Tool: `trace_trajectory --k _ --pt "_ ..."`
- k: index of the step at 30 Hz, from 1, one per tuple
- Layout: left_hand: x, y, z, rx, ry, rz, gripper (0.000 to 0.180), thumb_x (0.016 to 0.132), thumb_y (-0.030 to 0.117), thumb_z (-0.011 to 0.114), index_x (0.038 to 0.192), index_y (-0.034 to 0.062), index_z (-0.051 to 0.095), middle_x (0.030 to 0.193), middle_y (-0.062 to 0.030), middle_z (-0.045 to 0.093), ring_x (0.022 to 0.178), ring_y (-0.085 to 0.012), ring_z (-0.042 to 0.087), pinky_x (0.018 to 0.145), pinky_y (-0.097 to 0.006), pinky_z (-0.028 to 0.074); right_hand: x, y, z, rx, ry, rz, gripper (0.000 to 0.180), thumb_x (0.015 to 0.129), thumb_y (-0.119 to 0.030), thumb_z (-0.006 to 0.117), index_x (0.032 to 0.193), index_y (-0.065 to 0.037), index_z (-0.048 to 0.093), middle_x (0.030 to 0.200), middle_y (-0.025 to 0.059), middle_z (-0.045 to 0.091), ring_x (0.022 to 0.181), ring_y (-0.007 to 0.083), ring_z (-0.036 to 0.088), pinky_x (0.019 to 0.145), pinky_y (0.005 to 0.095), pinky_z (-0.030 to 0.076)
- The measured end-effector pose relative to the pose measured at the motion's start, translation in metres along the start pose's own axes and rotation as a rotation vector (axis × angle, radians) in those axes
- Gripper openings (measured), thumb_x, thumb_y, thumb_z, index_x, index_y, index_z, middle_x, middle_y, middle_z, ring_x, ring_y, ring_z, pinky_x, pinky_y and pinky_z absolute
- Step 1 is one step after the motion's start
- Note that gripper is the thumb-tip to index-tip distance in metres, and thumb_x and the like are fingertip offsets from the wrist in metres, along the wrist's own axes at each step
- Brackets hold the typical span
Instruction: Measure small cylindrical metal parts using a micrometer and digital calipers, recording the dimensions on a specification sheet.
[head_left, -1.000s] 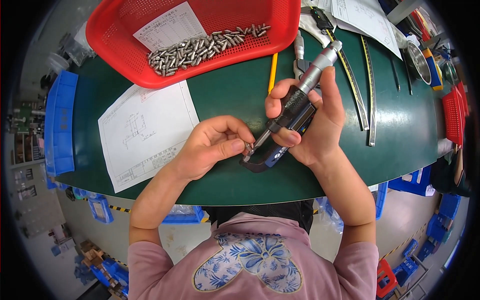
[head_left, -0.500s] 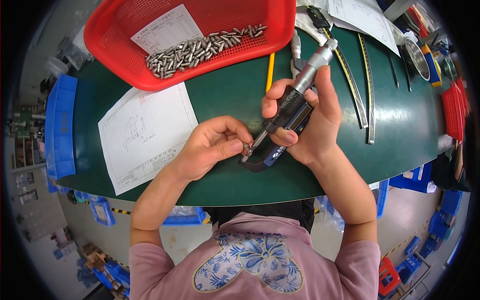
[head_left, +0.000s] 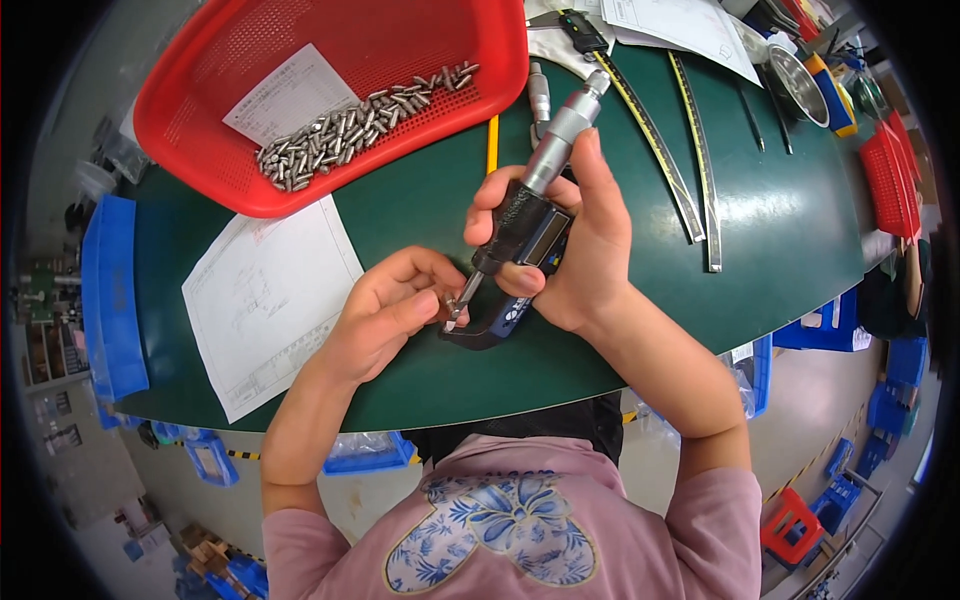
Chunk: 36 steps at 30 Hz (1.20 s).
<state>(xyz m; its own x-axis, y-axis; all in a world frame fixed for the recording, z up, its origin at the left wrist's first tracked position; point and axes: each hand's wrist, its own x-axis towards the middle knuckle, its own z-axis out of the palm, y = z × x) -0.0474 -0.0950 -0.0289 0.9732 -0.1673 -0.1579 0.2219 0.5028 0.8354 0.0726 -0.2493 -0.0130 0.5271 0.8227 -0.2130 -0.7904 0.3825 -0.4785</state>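
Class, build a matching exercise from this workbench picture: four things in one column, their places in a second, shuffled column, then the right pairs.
1 micrometer
2 small metal pin
3 red basket
4 drawing sheet

a flat on the green table, under the left forearm
b in the left hand's fingertips
c gripped in the right hand
d far left of the table, holding loose pins

Pairs: 1-c, 2-b, 3-d, 4-a

The micrometer has a matt black plastic body and a bright, smooth metal barrel. The pins are shiny metal, heaped in a glossy red plastic mesh basket. The bench wears a smooth green mat with a faint sheen. Beside the basket lies a matt white paper drawing.
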Motion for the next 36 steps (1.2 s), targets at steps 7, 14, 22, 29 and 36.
trace_trajectory --k 7,14,22,29,36 --pt "0.003 0.0 0.002 0.01 0.053 -0.043 0.024 0.085 0.017 0.054 0.1 0.0 0.047 0.094 -0.0076 0.054 0.087 -0.0143 0.055 0.079 -0.028 0.043 -0.004 -0.003 0.001 -0.023 0.03 0.015 0.073 0.077 -0.069 0.035 0.083 0.001 0.056 0.07 0.0145 0.059 0.037 0.0119 0.041 0.036 0.0215 0.032" --pt "-0.002 0.0 -0.002 -0.06 0.086 -0.037 0.018 0.083 0.011 0.057 0.097 0.0005 0.05 0.093 -0.0072 0.055 0.083 -0.0139 0.056 0.076 -0.027 0.044 0.004 0.002 0.001 -0.04 -0.003 0.033 0.072 0.08 -0.068 0.031 0.084 -0.001 0.056 0.07 0.0112 0.059 0.036 0.0115 0.039 0.035 0.021 0.031" --pt "0.009 -0.009 0.001 -0.076 0.018 0.009 0.02 0.08 0.006 0.06 0.096 -0.0003 0.05 0.09 -0.0064 0.056 0.085 -0.013 0.056 0.077 -0.025 0.045 -0.006 0.0 -0.003 -0.004 0.036 -0.045 0.062 0.086 -0.06 0.025 0.088 -0.005 0.054 0.071 0.0107 0.055 0.035 0.0145 0.038 0.031 0.0225 0.028" --pt "0.009 -0.005 0.001 -0.061 0.063 0.136 0.014 0.083 0.008 0.058 0.093 0.0017 0.05 0.085 -0.003 0.054 0.077 -0.0094 0.053 0.07 -0.022 0.044 -0.003 -0.005 -0.013 -0.02 -0.072 -0.018 0.06 0.088 -0.056 0.024 0.097 -0.004 0.054 0.078 0.0082 0.054 0.038 0.0148 0.04 0.034 0.0238 0.029" --pt "0.011 -0.008 -0.001 0.428 0.318 0.41 0.011 0.081 0.009 0.058 0.086 0.0032 0.05 0.079 -0.0033 0.053 0.07 -0.0113 0.052 0.062 -0.025 0.044 0.001 -0.003 -0.014 -0.099 -0.064 0.006 0.064 0.085 -0.06 0.026 0.099 -0.003 0.052 0.081 0.0081 0.054 0.039 0.0144 0.039 0.035 0.0243 0.029"
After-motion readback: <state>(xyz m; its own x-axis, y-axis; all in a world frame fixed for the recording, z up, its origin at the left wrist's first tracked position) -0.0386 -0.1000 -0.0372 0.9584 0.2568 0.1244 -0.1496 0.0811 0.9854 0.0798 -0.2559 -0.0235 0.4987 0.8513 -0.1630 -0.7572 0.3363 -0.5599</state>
